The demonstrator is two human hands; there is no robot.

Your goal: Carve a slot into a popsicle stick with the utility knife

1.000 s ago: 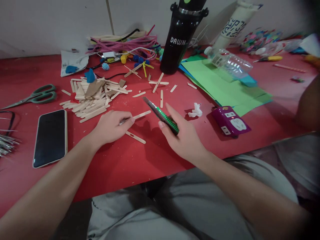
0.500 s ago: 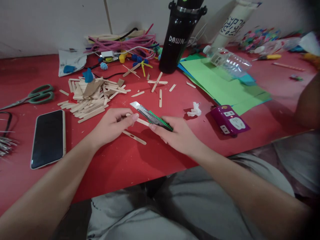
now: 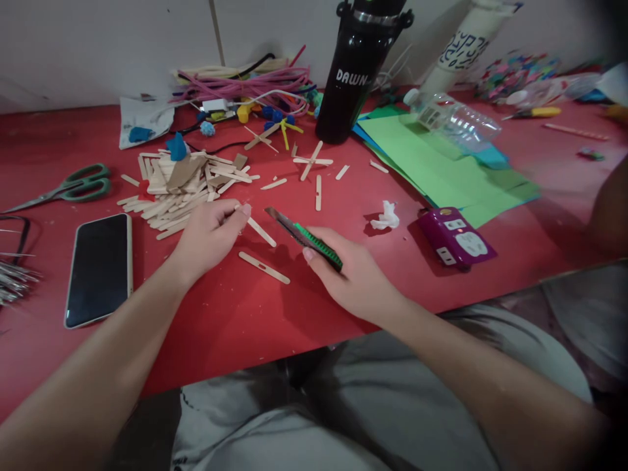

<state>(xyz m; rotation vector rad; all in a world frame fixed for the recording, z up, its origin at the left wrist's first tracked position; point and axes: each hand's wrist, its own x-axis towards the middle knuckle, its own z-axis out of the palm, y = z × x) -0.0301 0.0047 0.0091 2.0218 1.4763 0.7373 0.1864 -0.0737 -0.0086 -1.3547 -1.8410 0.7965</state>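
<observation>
My left hand (image 3: 212,232) pinches one end of a wooden popsicle stick (image 3: 261,231), whose free end points right and toward me. My right hand (image 3: 346,269) is closed around a green and black box cutter (image 3: 318,246). Its blade (image 3: 277,217) is out and points left, apart from the held stick. On the red table below lies another popsicle stick (image 3: 264,267) with a small slot in its middle. A notched stick (image 3: 318,192) and a pair of crossed sticks (image 3: 314,161) lie farther back. Behind my left hand is a heap of popsicle sticks (image 3: 169,208).
Scissors (image 3: 83,184) and a phone (image 3: 99,269) lie at the left. To the right are crumpled tissue (image 3: 386,216), a purple power adapter (image 3: 456,237), and green paper (image 3: 441,163) under a plastic bottle (image 3: 454,121). A black tumbler (image 3: 354,78) stands at the back.
My right hand has let go of the popsicle stick and moved slightly right and toward me with the box cutter. The left hand has drawn the stick left, and its free end tilts down.
</observation>
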